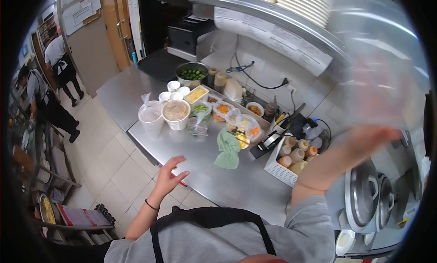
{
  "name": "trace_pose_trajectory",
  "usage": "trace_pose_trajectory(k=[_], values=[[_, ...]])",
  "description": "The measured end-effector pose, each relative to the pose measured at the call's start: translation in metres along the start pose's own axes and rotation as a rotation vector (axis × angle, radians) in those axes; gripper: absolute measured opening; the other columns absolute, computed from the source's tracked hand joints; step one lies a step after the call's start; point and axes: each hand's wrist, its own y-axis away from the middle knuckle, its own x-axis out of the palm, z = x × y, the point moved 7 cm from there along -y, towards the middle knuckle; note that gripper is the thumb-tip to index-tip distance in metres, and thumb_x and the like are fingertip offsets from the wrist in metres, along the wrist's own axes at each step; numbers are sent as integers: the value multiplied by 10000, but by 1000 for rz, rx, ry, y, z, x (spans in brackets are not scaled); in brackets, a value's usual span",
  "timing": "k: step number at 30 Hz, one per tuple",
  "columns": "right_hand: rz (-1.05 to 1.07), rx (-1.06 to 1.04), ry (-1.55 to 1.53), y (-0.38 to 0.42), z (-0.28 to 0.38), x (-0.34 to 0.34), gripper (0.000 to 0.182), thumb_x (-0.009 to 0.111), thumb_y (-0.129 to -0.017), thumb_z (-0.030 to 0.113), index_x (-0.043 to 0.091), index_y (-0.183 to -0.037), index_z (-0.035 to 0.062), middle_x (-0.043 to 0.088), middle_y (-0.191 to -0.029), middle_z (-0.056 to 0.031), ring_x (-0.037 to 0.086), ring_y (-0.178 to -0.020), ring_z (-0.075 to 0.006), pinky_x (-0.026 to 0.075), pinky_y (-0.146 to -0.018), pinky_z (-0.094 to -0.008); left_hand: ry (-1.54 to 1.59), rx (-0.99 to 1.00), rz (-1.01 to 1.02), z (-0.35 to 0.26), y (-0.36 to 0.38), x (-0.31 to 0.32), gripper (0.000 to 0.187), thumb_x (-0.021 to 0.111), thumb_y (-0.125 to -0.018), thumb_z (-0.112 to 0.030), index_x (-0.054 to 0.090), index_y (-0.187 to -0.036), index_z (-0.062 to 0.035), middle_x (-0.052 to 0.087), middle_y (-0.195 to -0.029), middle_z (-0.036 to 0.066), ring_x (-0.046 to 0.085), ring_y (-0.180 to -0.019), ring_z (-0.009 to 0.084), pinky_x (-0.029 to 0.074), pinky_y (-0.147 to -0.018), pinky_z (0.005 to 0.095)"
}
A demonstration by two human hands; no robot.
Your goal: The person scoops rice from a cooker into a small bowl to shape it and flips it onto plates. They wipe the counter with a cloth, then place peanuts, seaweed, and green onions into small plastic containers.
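Observation:
My right hand [380,133] is raised at the upper right, smeared by motion, gripping a large clear plastic container [382,94] near the shelf. Its contents, if any, are too blurred to make out. My left hand [170,176], with a dark band on the wrist, hovers by the counter's front edge, fingers apart and nothing in them. Ahead of it on the steel counter [191,156] stand a white tub [176,117] and a translucent bucket [150,117] with a plastic bag. A green cloth [228,150] lies to its right.
Bagged ingredients [223,109], white cups [174,86] and a pot of limes [191,74] stand behind. A white basket [282,169] holds several sauce bottles. Lidded pots [362,199] are at right; stacked plates [305,3] sit on the shelf. Two people [43,94] stand at far left.

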Motion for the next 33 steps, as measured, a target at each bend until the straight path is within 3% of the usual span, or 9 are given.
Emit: trace_pose_trajectory(k=[2,3,4,6,9,16,20,24,33], values=[[42,377,-752,50,-43,116,527,547,-829,257,350,-1257,23,439,-1219,-135,406,-1145,-241,366,-937,-406,-170,239,-123,-44,0,-32,637,740,-631,-178,470,-1200,-89,341,-1330,169,352,-1214,321,356,-936,396],[59,813,-432,121,-109,129,683,594,-770,453,328,-1270,70,408,-1235,-144,437,-1094,-295,387,-902,-437,-176,225,-134,-39,-1,-44,637,740,-631,-178,470,-1200,-89,341,-1330,169,352,-1214,321,356,-936,396],[210,785,-835,145,-113,202,681,559,-830,321,187,-1341,67,338,-1320,-124,354,-1203,-245,365,-945,-418,-219,327,-231,-41,1,-62,687,751,-613,-179,448,-1224,-97,285,-1360,170,286,-1243,349,317,-961,424],[134,1150,-976,208,-121,294,756,456,-765,604,196,-1341,188,359,-1279,-199,361,-1193,-335,345,-953,-456,-308,481,-414,-28,7,-103,698,748,-607,-136,442,-1234,-105,236,-1384,178,200,-1266,416,272,-981,487],[131,1325,-1261,276,-128,401,731,426,-776,611,191,-1337,206,329,-1284,-254,379,-1175,-367,337,-961,-461,-613,514,-552,11,20,-182,623,706,-652,-74,457,-1222,-116,235,-1381,193,187,-1275,410,242,-1003,479],[331,1906,-1467,383,-115,640,680,338,-828,593,272,-1330,140,411,-1238,-234,459,-1107,-354,421,-896,-420,-798,461,-728,103,80,-379,247,601,-660,25,624,-872,-99,562,-1121,55,392,-1161,372,378,-919,432],[695,2033,-1614,443,-109,728,641,356,-847,555,356,-1261,67,575,-1004,-175,568,-938,-263,467,-792,-329,-866,317,-785,145,125,-471,188,585,-675,31,612,-817,-89,609,-1001,38,501,-1057,330,442,-831,390],[835,1903,-1088,490,-151,784,390,522,-819,15,398,-1179,-71,522,-1094,-206,539,-994,-253,457,-848,-308,-898,120,-934,210,164,-561,187,581,-679,30,614,-826,-80,614,-946,41,523,-1015,313,457,-791,380],[895,1865,-660,559,-285,911,146,588,-796,40,558,-935,5,583,-762,-50,554,-637,-114,453,-553,-211,-997,-232,-1251,346,162,-767,160,552,-696,14,619,-824,-56,611,-844,74,552,-931,269,457,-776,341]])
